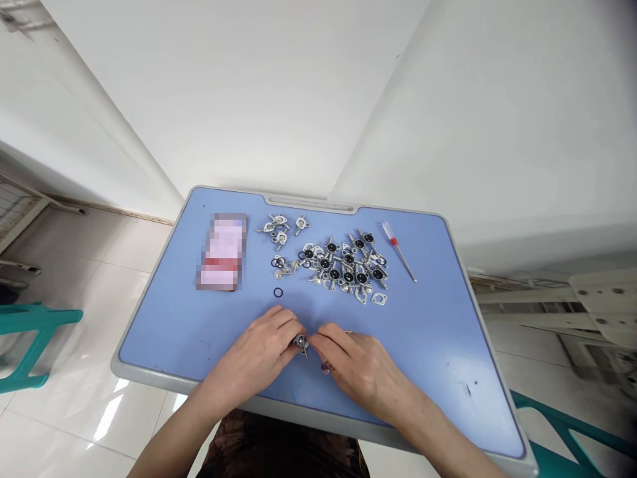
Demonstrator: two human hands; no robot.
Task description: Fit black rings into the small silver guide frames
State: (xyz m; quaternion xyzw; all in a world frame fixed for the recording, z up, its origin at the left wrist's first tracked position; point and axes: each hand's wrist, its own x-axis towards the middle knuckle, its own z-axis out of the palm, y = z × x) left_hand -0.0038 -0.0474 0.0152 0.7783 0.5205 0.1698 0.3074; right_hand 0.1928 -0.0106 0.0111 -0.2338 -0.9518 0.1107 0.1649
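Note:
My left hand [271, 345] is closed around a small metal valve [301, 342] with a thin stem pointing toward me, low over the near middle of the table. Close on its right, my right hand [355, 358] has thumb and fingers pinched at the valve's side. A small shiny piece [326, 367] shows under those fingers; I cannot make out what it is. Beyond the hands lies a lone black rubber ring [278, 292]. Farther off is a heap of metal valves with black round faces [348, 265], mixed with flat metal plates [379, 299] and more rings.
Several valves [279, 226] without black faces lie at the back, left of the heap. A screwdriver [398, 252] with a clear and red handle rests to the right. A blurred-out phone-shaped object [221, 252] is on the left. Green stools [37, 332] flank the blue table [164, 318].

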